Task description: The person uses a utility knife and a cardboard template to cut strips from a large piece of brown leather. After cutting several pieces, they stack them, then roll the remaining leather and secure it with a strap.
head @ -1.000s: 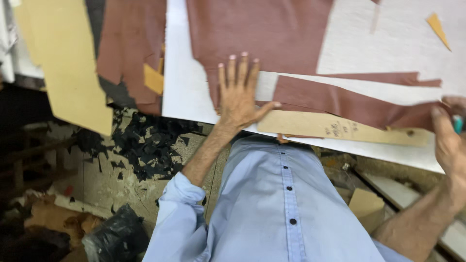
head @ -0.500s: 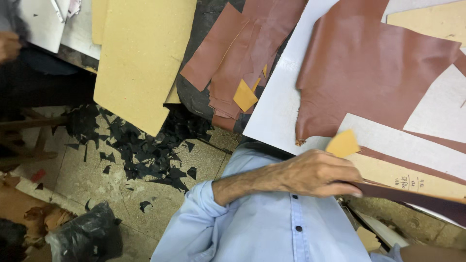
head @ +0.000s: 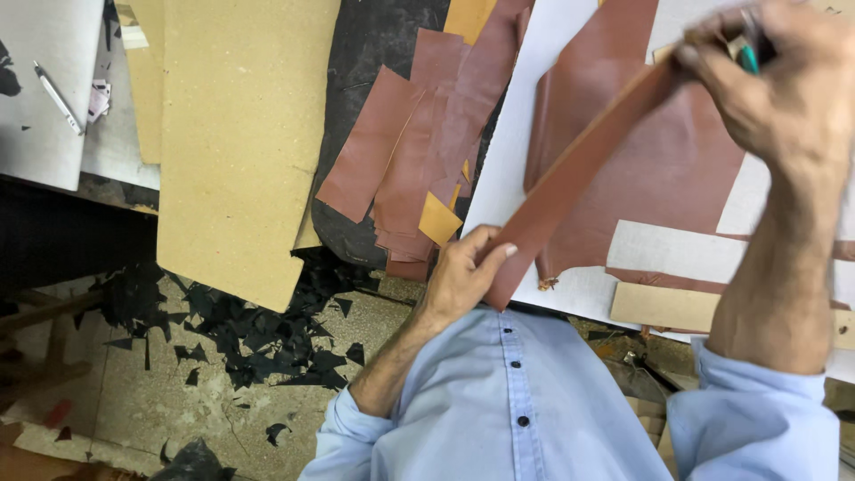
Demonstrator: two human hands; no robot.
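Observation:
A long brown leather strip (head: 583, 169) runs slantwise above the white board (head: 512, 151). My left hand (head: 463, 272) pinches its lower end near the board's front edge. My right hand (head: 784, 85) grips its upper end at the top right, along with a small tool with a teal handle (head: 750, 55). Under the strip lies a large brown leather sheet (head: 659, 169). A tan cardboard pattern strip (head: 659, 307) sits near the board's front edge, partly behind my right forearm.
A pile of brown leather pieces (head: 419, 151) with small yellow card scraps lies on the dark bench left of the board. A big tan cardboard sheet (head: 240, 134) hangs over the bench edge. Black scraps (head: 240, 330) litter the floor. A pen (head: 58, 98) lies far left.
The leather strip lay flat under the pattern; now both hands have lifted it off the board. My right hand rose to the top right, and the view shifted left.

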